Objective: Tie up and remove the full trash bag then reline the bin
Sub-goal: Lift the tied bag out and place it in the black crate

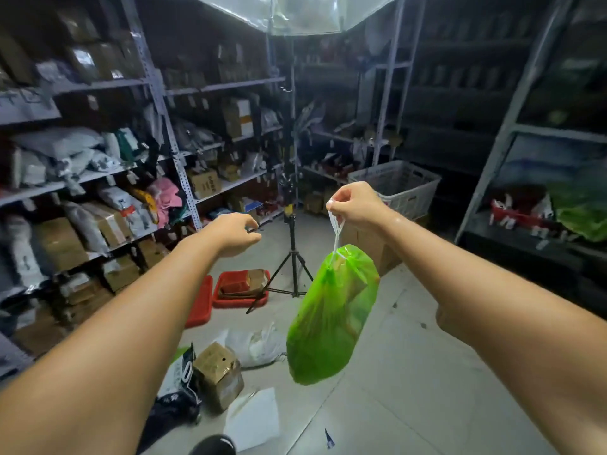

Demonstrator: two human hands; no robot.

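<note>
A full green trash bag [331, 316] hangs in the air above the floor, its neck cinched by a white drawstring [336, 229]. My right hand [356, 203] is raised in front of me and pinches the top of that drawstring, carrying the bag. To the left, my left hand [235, 233] is stretched forward at about the same height, fingers loosely curled with nothing in them. The bin is not in view.
A black light-stand tripod [290, 257] stands straight ahead. Red trays [241, 289] with boxes, a cardboard box [218, 376], white bags and paper lie on the floor at left. Shelves of parcels line the left; a white basket [399, 188] and dark shelves stand right.
</note>
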